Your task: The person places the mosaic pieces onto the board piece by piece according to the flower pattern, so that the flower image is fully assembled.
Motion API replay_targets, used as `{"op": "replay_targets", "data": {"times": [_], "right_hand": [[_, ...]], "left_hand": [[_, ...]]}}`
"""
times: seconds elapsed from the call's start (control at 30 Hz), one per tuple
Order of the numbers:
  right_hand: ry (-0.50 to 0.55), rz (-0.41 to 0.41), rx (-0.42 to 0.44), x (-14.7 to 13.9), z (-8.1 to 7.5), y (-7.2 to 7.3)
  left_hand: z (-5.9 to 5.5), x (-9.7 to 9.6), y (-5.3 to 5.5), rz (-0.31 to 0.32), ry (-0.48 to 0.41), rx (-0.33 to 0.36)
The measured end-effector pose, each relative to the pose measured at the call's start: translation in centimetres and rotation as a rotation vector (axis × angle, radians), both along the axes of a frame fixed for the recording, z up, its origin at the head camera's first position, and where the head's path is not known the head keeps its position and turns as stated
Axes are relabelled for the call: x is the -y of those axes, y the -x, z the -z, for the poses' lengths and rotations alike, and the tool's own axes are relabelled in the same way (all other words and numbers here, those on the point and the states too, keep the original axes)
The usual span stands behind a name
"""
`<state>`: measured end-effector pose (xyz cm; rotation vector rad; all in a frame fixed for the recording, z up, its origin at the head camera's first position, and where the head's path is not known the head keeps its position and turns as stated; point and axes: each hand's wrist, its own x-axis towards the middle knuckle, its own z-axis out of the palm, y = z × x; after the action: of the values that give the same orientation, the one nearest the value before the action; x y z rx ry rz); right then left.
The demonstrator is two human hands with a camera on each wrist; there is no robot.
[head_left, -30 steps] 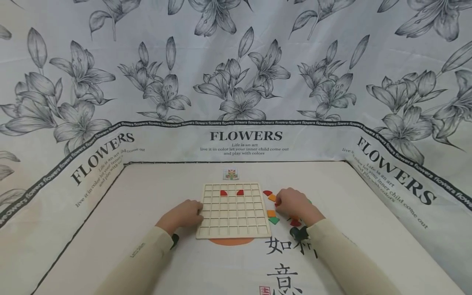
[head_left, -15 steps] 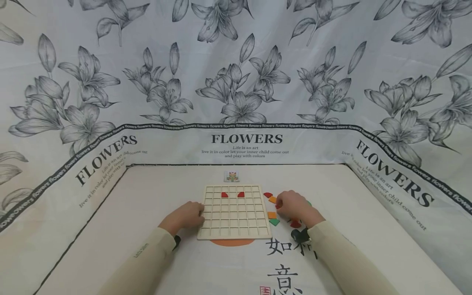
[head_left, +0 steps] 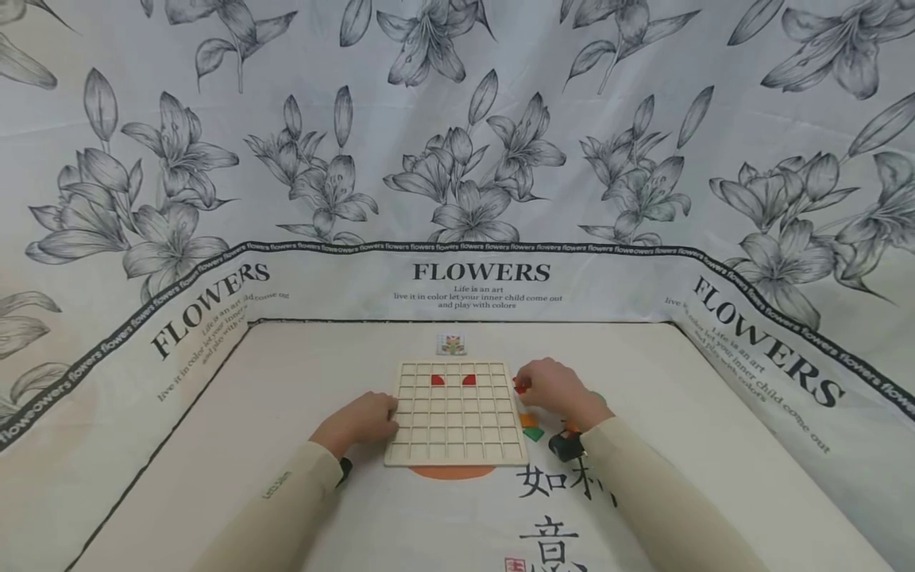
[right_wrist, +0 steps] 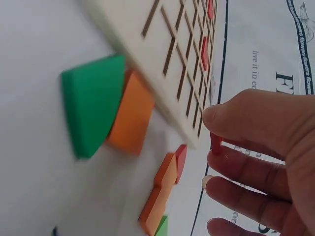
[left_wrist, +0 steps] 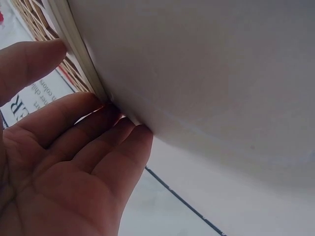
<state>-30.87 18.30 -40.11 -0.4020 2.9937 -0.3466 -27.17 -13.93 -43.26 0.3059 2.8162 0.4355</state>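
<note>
A wooden grid board (head_left: 457,429) lies on the table, with two red quarter-round pieces (head_left: 437,380) in its cells near the far side. My left hand (head_left: 363,417) is at the board's left edge. In the left wrist view its thumb (left_wrist: 42,54) touches the rim and the other fingertips rest low against the side. My right hand (head_left: 557,389) is by the board's upper right corner. It pinches a small red piece (right_wrist: 215,142) between thumb and forefinger, the piece partly hidden by the fingers.
Right of the board lie a green piece (right_wrist: 93,103), an orange piece (right_wrist: 133,113), two orange pieces end to end (right_wrist: 157,196), another red piece (right_wrist: 181,160) and a light green one (right_wrist: 162,227). A small picture card (head_left: 451,344) lies beyond the board. Flower-printed cloth (head_left: 472,191) surrounds the table.
My right hand has moved left and slightly away from me, bringing the red piece from among the loose pieces to the board's right edge. The left hand keeps its place at the board.
</note>
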Motion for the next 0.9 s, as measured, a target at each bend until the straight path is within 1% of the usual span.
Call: {"op": "replay_targets", "data": {"times": [0.2,0.37,0.5,0.7,0.9], "right_hand": [[-0.003,-0.052,-0.028,2.1,-0.3,0.5],[0.006,-0.084,-0.056,3.2,-0.5,1.0],[0.028,-0.092,-0.056,3.8,-0.7,1.2],[0.046,-0.113,-0.062,4.7,-0.5,1.7],[0.070,-0.112,-0.052,5.5,0.0,2.3]], "left_hand": [[0.2,0.1,-0.1,0.014,-0.004,-0.013],[-0.1,0.1,-0.3,0.011,-0.007,-0.015],[-0.2,0.1,-0.3,0.008,-0.006,-0.016],[0.0,0.2,-0.2,0.010,0.002,-0.018],[0.0,0.2,-0.1,0.013,0.001,-0.017]]}}
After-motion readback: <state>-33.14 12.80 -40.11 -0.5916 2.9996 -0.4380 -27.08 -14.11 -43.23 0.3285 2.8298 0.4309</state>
